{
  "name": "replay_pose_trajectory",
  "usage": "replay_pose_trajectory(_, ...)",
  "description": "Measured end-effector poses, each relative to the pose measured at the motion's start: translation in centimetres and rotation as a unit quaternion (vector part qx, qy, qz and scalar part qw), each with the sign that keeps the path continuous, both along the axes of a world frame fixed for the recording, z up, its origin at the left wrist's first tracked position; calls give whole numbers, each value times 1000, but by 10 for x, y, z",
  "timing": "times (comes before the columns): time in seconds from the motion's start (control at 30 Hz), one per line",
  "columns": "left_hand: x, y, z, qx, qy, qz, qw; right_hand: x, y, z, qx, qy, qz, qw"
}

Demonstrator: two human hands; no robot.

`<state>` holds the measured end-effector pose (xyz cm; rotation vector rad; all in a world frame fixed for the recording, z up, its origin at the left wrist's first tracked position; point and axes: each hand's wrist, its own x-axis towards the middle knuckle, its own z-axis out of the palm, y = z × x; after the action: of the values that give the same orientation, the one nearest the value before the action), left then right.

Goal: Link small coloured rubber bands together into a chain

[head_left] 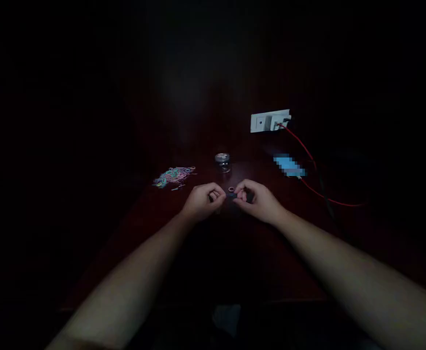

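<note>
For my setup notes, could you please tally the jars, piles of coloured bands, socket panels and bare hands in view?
Jar: 1
Pile of coloured bands: 1
Socket panel: 1
Left hand plus right hand: 2
Total: 5

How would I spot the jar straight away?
On the dark reddish table, look just beyond the left hand and right hand. The jar stands there, right of the loose pile of colourful loops. Unlike that pile, it is upright and round, with a pale top.
</note>
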<state>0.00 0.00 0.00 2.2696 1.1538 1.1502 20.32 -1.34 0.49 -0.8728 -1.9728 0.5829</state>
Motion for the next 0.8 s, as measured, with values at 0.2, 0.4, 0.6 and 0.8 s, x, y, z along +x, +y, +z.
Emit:
replay_pose_trajectory(0.2,3,-7,5,-4,1,-26,1000,0,3,1,19,0,14,1000)
replay_pose_trajectory(0.4,0,-5,4,11,5,-1,1000,2,2,1,37,6,26,999)
replay_pose_trajectory(0.6,-20,11,1,-1,23,7,1000,2,4,-1,-2,16,19,1000)
replay_pose_trajectory(0.8,-68,32,-7,-77,3,10,997,3,6,-1,-3,17,-1,1000)
